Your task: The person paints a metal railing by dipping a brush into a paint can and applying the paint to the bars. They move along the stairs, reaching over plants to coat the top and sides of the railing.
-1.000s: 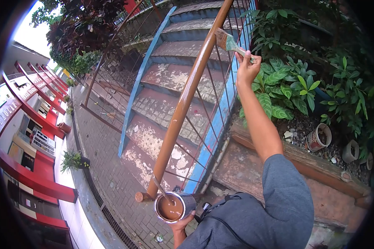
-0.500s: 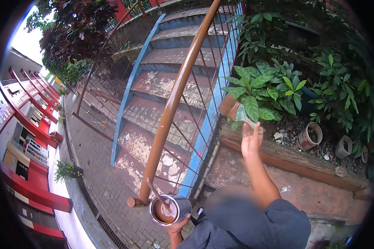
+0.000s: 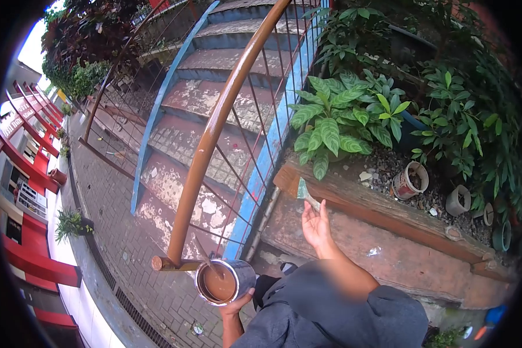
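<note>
Your loosely curled right hand (image 3: pixel 317 227) pinches a flat, green-handled paintbrush (image 3: pixel 302 189) near the brown planter edging (image 3: pixel 377 209), axis slanting, brown bristles (image 3: pixel 287 180) up-left; your left hand (image 3: pixel 238 303) grips a silvery metal can (image 3: pixel 246 276) of brown paint (image 3: pixel 219 285).

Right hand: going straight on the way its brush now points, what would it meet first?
With the brush leading, the right hand would probably meet the staircase's blue side edge. Depth is unclear: the bristles overlap the wooden border in view, so that might come first if they are low enough.
</note>
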`<state>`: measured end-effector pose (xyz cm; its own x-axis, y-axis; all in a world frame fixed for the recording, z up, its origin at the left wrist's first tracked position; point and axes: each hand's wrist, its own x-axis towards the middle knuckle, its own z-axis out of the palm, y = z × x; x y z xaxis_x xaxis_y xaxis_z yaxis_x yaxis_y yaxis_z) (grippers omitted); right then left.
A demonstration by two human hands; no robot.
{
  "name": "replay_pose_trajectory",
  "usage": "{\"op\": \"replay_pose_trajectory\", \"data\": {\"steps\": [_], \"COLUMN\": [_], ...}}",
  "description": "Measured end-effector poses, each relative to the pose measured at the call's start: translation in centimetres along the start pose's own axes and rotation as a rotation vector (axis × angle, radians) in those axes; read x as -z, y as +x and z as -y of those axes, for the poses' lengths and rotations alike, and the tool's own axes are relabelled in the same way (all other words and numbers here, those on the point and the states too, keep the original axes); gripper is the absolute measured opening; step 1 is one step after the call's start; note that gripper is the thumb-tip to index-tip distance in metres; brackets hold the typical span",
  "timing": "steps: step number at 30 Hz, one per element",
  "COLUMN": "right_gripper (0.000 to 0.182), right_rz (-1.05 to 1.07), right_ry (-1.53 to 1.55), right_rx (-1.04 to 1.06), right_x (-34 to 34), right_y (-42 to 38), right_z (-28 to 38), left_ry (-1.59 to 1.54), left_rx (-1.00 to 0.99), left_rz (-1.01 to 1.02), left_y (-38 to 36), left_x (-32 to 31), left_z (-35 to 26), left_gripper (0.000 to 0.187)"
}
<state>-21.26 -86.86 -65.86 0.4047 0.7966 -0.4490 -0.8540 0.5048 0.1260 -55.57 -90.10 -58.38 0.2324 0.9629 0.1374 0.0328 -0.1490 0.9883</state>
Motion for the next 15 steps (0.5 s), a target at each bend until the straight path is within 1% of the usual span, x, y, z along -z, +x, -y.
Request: {"op": "replay_pose_trajectory", "data": {"steps": [2,3,4,5,6,7,8,9,10,11,12,13,14,15], "right_gripper": [0.060,0.053,0.048,0.044,0.044,0.041,0.037,0.032,0.032,0.031,0.030,0.030,0.030,0.030], "right_rz": [-0.008,0.024,0.054,0.091,0.079,0.154,0.232,0.273,0.270,0.329,0.389,0.482,0.481,0.434], "right_ry": [-0.036,-0.073,-0.109,-0.108,-0.132,-0.135,-0.134,-0.090,-0.105,-0.107,-0.107,-0.160,-0.169,-0.256], "right_rx": [-0.035,-0.043,-0.055,-0.110,-0.140,-0.136,-0.128,-0.208,-0.222,-0.259,-0.296,-0.331,-0.341,-0.294], "right_x": [-1.9,-3.3,-4.0,-3.7,-4.7,-5.8,-6.5,-6.6,-6.8,-7.1,-7.0,-6.7,-7.2,-8.4], "right_y": [-0.8,-1.7,-2.1,-1.5,-2.0,-2.7,-3.1,-3.2,-3.4,-3.9,-4.4,-4.8,-6.1,-8.1], "right_z": [-0.7,-1.2,-1.7,-1.6,-2.3,-3.0,-3.7,-4.1,-4.7,-5.4,-6.1,-6.8,-8.1,-9.9], "left_ry": [-0.022,-0.020,-0.026,0.051,0.127,0.232,0.227,0.201,0.176,0.164,0.158,0.141,0.125,0.115], "left_rx": [-0.011,0.031,0.042,0.129,0.218,0.125,0.137,0.102,0.063,0.071,0.074,-0.004,-0.081,-0.056], "left_rz": [-0.010,0.001,-0.035,-0.040,-0.043,-0.055,-0.083,-0.149,-0.212,-0.219,-0.233,-0.261,-0.289,-0.267], "left_y": [-0.8,-2.0,-3.5,-5.2,-6.4,-7.5,-8.3,-8.9,-9.5,-10.7,-10.5,-10.2,-10.2,-11.4], "left_x": [-0.3,0.7,1.9,3.0,3.3,3.6,3.9,4.3,4.9,5.9,5.9,6.1,6.6,8.0], "left_z": [-1.2,0.9,2.8,4.4,4.3,4.1,4.2,4.4,4.9,5.8,4.1,2.3,1.1,2.0], "left_gripper": [0.106,0.105,0.105,0.096,0.086,0.080,0.080,0.081,0.082,0.090,0.090,0.095,0.100,0.107]}}
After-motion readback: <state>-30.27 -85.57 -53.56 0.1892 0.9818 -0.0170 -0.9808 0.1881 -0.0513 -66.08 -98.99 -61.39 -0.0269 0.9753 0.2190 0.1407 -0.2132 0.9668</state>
